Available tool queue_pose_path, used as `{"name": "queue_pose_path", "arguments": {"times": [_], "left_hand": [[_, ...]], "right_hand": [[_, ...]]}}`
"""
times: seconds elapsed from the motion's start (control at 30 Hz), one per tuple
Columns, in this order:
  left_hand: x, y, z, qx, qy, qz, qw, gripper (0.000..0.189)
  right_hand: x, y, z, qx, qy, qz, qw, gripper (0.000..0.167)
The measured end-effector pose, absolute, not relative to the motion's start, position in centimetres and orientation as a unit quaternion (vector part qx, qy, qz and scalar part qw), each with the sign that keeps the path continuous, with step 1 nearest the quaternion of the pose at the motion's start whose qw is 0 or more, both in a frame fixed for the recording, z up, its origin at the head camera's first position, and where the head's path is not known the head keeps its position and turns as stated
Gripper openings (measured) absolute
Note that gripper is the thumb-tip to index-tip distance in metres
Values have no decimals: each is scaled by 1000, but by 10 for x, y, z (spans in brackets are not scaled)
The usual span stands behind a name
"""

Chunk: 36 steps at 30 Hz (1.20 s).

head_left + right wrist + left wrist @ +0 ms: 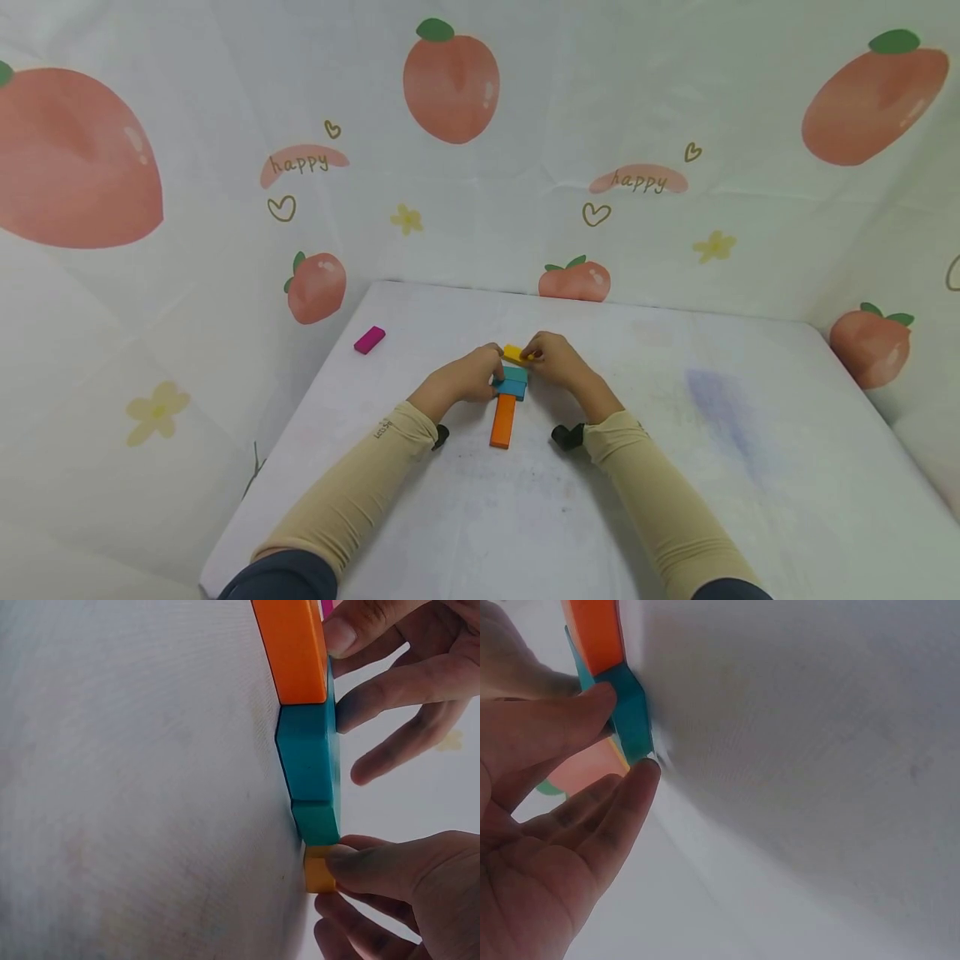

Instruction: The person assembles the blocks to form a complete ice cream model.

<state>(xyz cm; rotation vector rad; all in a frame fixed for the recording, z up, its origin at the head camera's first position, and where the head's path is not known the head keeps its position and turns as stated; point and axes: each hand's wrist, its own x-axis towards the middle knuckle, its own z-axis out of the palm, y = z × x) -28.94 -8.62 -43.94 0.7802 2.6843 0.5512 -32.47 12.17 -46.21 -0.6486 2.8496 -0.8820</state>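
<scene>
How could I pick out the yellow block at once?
On the white table, find the row starting with the orange block. At its far end, past the teal block, is the yellow block, pinched by the right hand. No other block is yellow.

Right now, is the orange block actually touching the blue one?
Touching. The right wrist view shows it: the end of the orange block sits against the side of the blue block, with no gap between them.
</scene>
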Motion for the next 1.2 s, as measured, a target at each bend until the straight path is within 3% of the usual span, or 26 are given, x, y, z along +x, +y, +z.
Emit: {"name": "queue_pose_path", "arguments": {"times": [0.27,1.2], "left_hand": [[-287,-86,-437,278,931,186,145,28],[-285,-86,-439,267,933,194,146,30]], "right_hand": [[-322,119,-460,-206,924,-315,68,19],[-317,117,-460,-230,924,-298,69,27]]}}
